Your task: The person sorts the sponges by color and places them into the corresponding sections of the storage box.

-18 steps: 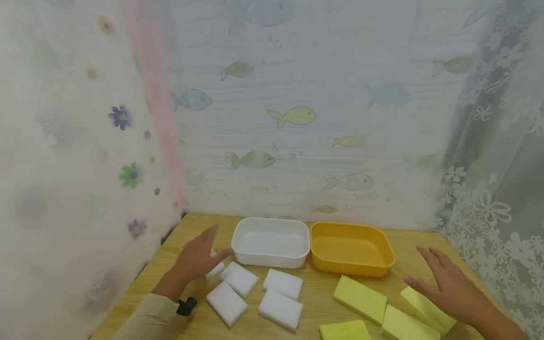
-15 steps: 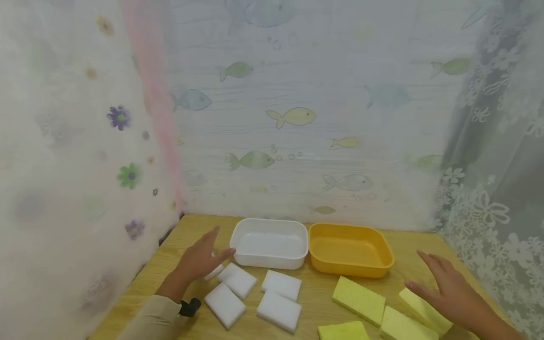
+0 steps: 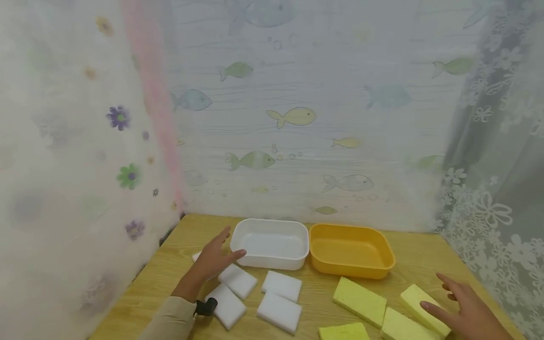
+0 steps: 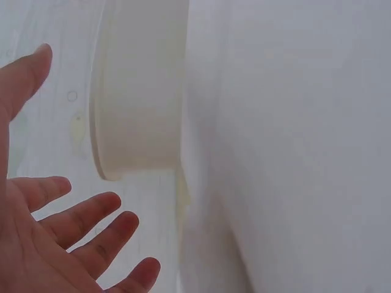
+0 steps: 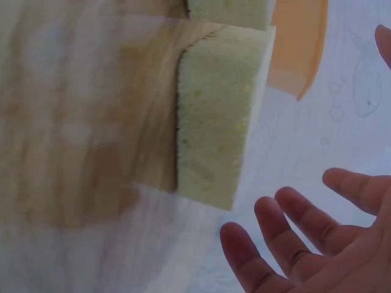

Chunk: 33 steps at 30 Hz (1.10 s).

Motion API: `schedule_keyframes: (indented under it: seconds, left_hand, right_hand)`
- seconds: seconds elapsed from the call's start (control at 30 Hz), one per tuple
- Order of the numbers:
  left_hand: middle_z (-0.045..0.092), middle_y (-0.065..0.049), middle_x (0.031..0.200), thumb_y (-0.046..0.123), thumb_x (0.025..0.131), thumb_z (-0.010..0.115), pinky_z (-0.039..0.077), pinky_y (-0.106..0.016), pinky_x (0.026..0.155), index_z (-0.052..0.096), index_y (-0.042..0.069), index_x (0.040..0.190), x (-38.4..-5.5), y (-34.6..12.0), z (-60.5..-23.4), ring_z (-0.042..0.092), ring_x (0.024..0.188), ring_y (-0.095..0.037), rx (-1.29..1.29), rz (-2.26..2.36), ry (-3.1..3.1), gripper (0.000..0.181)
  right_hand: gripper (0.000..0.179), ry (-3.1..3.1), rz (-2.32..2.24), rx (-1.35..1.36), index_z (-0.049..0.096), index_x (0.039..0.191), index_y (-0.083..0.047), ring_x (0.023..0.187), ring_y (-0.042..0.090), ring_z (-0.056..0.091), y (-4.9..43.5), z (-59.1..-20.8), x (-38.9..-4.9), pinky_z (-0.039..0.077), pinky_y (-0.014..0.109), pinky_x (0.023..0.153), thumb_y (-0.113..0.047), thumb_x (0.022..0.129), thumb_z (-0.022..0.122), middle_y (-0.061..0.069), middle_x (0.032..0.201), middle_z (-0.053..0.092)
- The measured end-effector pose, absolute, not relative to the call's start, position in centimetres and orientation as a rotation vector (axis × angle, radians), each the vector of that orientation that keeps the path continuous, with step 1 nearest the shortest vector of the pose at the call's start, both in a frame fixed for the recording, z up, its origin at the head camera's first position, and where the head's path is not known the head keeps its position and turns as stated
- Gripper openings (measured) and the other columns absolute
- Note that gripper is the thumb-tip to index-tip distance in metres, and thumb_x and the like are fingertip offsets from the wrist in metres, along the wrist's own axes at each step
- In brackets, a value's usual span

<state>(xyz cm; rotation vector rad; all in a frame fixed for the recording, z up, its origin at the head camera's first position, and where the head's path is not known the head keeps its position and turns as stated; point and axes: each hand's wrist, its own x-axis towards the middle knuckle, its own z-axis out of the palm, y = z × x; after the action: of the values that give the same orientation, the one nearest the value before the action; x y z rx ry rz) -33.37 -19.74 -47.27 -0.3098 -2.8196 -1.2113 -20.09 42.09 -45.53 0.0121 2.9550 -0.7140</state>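
Nothing's been put in the white tub (image 3: pixel 272 261) or yellow tub (image 3: pixel 350 269) beside it; white sponges (image 3: pixel 278 311), yellow sponges (image 3: pixel 359 301) left outside; left grip (image 3: pixel 214 259), right grip (image 3: pixel 469 307) spread.

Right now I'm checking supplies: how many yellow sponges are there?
4: one sponge in front of the orange tray, one at the bottom edge, two near the right hand. More may be hidden.

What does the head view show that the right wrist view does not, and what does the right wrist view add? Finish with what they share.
Only the head view: the left hand, the white tub and the white sponges.
Only the right wrist view: the palm side of the right hand.
Both: the right hand itself, yellow sponges, the yellow tub, fish-print backdrop and wood-grain tabletop.
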Motion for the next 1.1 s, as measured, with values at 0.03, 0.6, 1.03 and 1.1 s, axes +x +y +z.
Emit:
schedule_keyframes:
  seconds: [0.03, 0.6, 1.03, 1.1]
  left_hand:
    - [0.038, -0.013, 0.165, 0.072, 0.086, 0.069, 0.037, -0.065, 0.113, 0.019, 0.024, 0.167, -33.4, -19.6, -47.3, 0.036, 0.151, -0.042, -0.311, -1.227, -2.812, 0.107]
    - [0.065, -0.01, 0.139, 0.043, 0.092, 0.079, 0.055, -0.047, 0.099, 0.041, 0.019, 0.16, -34.2, -19.4, -49.0, 0.06, 0.131, -0.031, -0.214, -1.558, -2.625, 0.082]
    - [0.07, -0.011, 0.131, 0.034, 0.096, 0.075, 0.056, -0.044, 0.097, 0.052, 0.013, 0.153, -33.7, -19.6, -48.8, 0.065, 0.119, -0.027, -0.184, -1.537, -2.633, 0.065]
    - [0.071, -0.01, 0.13, 0.035, 0.096, 0.076, 0.057, -0.041, 0.093, 0.052, 0.014, 0.153, -33.8, -19.6, -48.9, 0.066, 0.115, -0.024, -0.179, -1.527, -2.637, 0.065]
  right_hand:
    - [0.097, 2.946, -0.715, 0.02, 0.022, 0.153, 0.02, 0.115, 0.06, 0.056, 42.2, -45.7, -20.0, 0.055, 0.059, 0.08, -0.056, 0.103, 0.056, 0.05, 0.143, 0.035]
    - [0.092, 2.792, -0.755, 0.115, 0.036, 0.145, 0.022, 0.098, 0.04, 0.069, 44.4, -48.3, -19.4, 0.058, 0.051, 0.075, -0.054, 0.1, 0.063, 0.038, 0.122, 0.059]
    - [0.083, 2.737, -0.82, 0.077, 0.042, 0.138, 0.026, 0.094, 0.033, 0.071, 45.7, -48.9, -19.0, 0.059, 0.048, 0.08, -0.043, 0.098, 0.069, 0.031, 0.116, 0.064]
    - [0.081, 2.719, -0.867, 0.046, 0.042, 0.137, 0.027, 0.091, 0.029, 0.071, 45.6, -48.9, -19.0, 0.06, 0.047, 0.079, -0.039, 0.099, 0.068, 0.039, 0.119, 0.061]
